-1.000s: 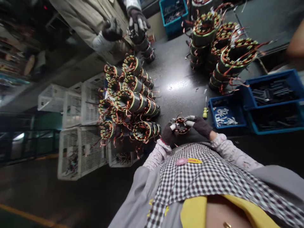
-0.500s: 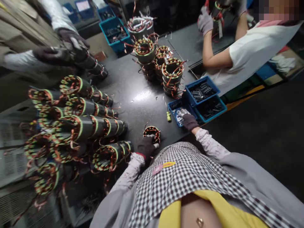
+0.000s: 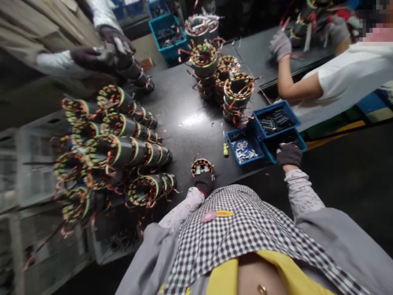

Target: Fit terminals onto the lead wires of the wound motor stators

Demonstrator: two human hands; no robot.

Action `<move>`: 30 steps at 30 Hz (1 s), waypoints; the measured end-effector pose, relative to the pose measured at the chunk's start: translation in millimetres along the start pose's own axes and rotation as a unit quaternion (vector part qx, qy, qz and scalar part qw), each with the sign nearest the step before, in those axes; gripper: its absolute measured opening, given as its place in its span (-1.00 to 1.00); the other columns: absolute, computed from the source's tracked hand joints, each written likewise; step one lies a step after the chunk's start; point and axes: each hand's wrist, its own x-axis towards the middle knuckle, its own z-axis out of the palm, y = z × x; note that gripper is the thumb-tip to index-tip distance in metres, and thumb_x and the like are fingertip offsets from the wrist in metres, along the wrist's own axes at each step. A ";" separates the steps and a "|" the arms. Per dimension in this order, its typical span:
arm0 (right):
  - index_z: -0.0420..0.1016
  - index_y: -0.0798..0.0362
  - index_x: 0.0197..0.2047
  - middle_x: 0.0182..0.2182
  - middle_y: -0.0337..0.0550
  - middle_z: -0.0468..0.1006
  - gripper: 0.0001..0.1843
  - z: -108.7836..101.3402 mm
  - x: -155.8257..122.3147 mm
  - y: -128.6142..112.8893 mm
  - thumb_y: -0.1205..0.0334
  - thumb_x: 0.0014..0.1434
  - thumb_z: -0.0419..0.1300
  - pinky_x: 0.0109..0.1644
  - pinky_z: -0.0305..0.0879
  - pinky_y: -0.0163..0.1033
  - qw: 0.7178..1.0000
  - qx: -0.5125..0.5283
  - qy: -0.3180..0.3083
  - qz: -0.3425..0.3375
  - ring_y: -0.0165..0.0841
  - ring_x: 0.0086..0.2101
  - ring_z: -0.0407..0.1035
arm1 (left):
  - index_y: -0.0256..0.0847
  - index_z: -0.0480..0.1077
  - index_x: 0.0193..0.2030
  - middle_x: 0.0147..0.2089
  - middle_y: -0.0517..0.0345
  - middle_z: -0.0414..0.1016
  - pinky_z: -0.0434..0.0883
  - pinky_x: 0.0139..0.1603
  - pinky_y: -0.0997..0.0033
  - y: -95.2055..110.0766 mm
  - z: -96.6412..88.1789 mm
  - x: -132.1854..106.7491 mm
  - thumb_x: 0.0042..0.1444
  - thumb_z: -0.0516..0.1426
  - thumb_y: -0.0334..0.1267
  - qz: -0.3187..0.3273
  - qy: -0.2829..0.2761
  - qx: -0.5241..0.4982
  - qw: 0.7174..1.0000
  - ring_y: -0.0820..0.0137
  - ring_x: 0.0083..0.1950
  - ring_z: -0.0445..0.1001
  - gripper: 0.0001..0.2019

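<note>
My left hand (image 3: 204, 182), in a dark glove, grips a small wound stator ring (image 3: 202, 166) with copper coils at the near edge of the black table (image 3: 190, 123). My right hand (image 3: 289, 154), also gloved, reaches down into the nearest blue bin (image 3: 299, 141) of dark parts; its fingertips are hidden inside. A second blue bin (image 3: 245, 149) with small white pieces lies between the hands, and a yellow-handled screwdriver (image 3: 225, 145) lies beside it.
Stacks of wound stators (image 3: 123, 147) lie on their sides at the left; upright stacks (image 3: 229, 84) stand mid-table. A third blue bin (image 3: 276, 119) holds dark strips. One person's gloved hands (image 3: 104, 53) work at the far left, another person (image 3: 331, 78) at the right.
My right hand let go of the stator ring, went to the bin of white pieces, then on to the bin of dark parts. My left hand kept the ring at the table edge.
</note>
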 end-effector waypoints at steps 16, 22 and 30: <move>0.66 0.05 -0.04 -0.05 0.07 0.70 -0.71 99.6 -84.0 -169.7 0.17 0.31 0.15 0.16 0.43 0.00 0.892 0.272 -0.181 -0.312 -0.10 -0.01 0.56 | -0.55 0.15 0.51 0.26 -0.50 0.50 0.27 0.39 -0.08 2.8 6.5 4.7 0.40 0.10 -0.01 -0.047 0.005 -0.049 0.998 -0.15 0.39 0.39 -0.27; 0.61 0.05 -0.17 -0.29 -0.08 0.68 -0.70 122.0 -79.2 -164.8 0.01 0.16 0.28 0.00 0.49 -0.06 0.839 0.427 -0.276 -0.196 -0.20 -0.22 0.56 | -0.53 0.17 0.50 0.22 -0.47 0.53 0.39 0.23 0.02 2.6 6.6 1.7 0.43 0.06 0.05 -0.044 0.019 -0.007 0.999 -0.07 0.28 0.48 -0.28; 0.57 0.00 -0.19 -0.33 -0.07 0.66 -0.53 129.5 -82.7 -184.4 -0.25 0.12 0.29 -0.15 0.50 -0.10 0.783 0.471 -0.343 -0.217 -0.18 -0.28 0.55 | -0.50 0.39 0.32 0.07 -0.39 0.61 0.50 0.12 0.02 -3.9 27.0 2.5 0.50 -0.04 -0.08 0.038 0.088 0.072 0.993 0.03 0.09 0.62 -0.48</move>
